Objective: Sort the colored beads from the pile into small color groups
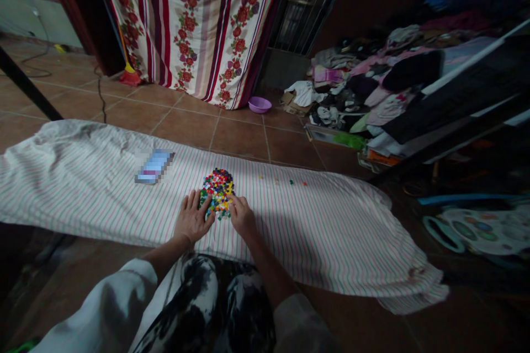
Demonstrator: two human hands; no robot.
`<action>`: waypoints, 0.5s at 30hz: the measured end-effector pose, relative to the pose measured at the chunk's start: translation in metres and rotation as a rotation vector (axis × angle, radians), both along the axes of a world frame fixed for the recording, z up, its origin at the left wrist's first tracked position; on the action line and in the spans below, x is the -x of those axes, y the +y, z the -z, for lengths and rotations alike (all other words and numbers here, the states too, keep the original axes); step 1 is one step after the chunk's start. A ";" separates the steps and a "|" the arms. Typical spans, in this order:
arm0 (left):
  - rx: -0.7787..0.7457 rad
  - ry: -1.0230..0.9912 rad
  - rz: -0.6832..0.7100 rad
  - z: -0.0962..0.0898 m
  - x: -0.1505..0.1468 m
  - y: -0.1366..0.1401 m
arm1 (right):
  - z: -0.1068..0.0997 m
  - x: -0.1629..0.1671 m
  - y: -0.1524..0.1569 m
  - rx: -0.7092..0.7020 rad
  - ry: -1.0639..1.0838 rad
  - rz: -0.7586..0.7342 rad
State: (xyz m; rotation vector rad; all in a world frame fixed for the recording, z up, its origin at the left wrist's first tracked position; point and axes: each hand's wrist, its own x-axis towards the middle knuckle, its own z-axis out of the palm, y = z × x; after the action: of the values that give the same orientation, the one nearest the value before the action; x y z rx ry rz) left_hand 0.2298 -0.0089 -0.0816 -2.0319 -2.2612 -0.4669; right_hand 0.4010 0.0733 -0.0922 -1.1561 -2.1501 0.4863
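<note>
A pile of small, bead-like pieces (218, 183) in many colours lies on a striped cloth (323, 231) in front of me. My left hand (192, 218) rests flat at the pile's left edge, fingers spread, fingertips touching the nearest pieces. At the right edge is my right hand (244, 217), its fingers curled and its index finger and thumb close together at the pieces. Whatever may be between those fingertips is too small to make out. To the right, several single pieces sit apart in a loose row, among them a green piece (291, 182) and a red piece (305, 183).
A phone-like device (154, 166), blurred out, lies on the cloth at the left. Beyond are a floral curtain (207, 27), a purple basin (260, 105) and a red broom (131, 76) on the tiled floor. Clothes (372, 77) are heaped at the right, near dark bars.
</note>
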 end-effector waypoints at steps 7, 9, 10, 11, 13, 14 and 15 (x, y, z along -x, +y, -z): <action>0.016 -0.016 0.011 -0.004 -0.001 0.000 | -0.005 0.009 0.016 0.053 -0.076 -0.007; 0.014 -0.010 0.010 -0.002 -0.001 0.000 | -0.007 0.010 0.020 0.064 -0.081 0.004; 0.013 -0.007 0.007 -0.001 -0.001 0.000 | -0.008 0.011 0.023 0.063 -0.079 0.015; 0.013 -0.005 0.003 0.000 0.000 0.000 | -0.009 0.012 0.025 0.059 -0.075 0.027; 0.014 -0.001 -0.003 0.001 0.000 0.001 | -0.012 0.016 0.031 0.048 -0.072 0.044; 0.015 0.000 -0.004 0.001 0.000 0.001 | -0.013 0.018 0.033 0.045 -0.076 0.048; 0.016 0.001 -0.004 0.001 0.000 0.001 | -0.014 0.020 0.035 0.047 -0.085 0.048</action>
State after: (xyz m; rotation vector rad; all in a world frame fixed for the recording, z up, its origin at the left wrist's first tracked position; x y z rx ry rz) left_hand 0.2295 -0.0080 -0.0830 -2.0346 -2.2750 -0.4480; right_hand 0.3810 0.1088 -0.0782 -1.2720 -2.1879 0.4759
